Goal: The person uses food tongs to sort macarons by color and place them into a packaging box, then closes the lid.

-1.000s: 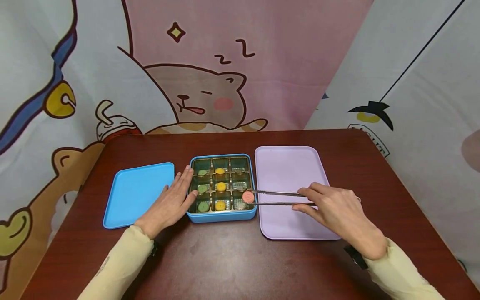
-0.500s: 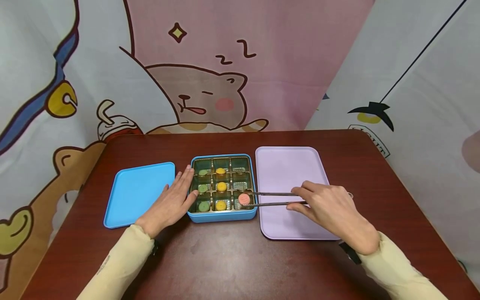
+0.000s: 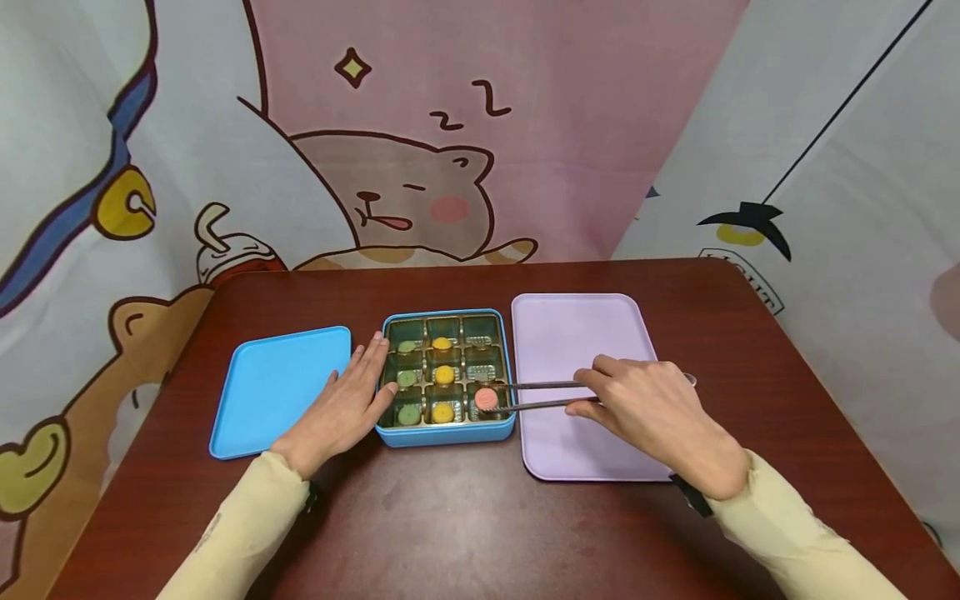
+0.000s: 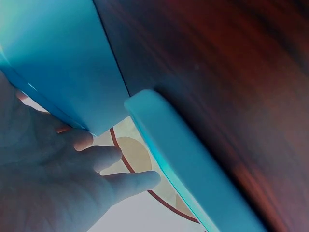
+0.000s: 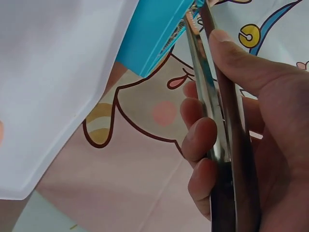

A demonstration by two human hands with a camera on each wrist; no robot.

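Note:
My right hand [image 3: 648, 421] grips a pair of metal tongs [image 3: 546, 385], its fingers and thumb pressing the two arms in the right wrist view. Between the tong tips, a round pink patterned pastry [image 3: 486, 399] sits at the near right compartment of the blue box [image 3: 446, 435]. My left hand [image 3: 333, 417] lies with straight fingers along the box's left side, fingertips at the rim. Beside the pink piece, yellow pastries [image 3: 443, 412] fill the middle column and green ones [image 3: 408, 414] the left column. The left wrist view shows the box wall [image 4: 63, 72] by the fingers.
A flat blue lid [image 3: 277, 392] lies left of the box, partly behind my left hand. To the right is a lilac tray [image 3: 577, 333], under the tongs and right hand. All rest on a dark wooden table [image 3: 442, 517] before a cartoon-printed cloth [image 3: 562, 125].
My right hand and the tongs have moved left, carrying the pink pastry from the box's right rim into the near right compartment. The left hand has stayed in place.

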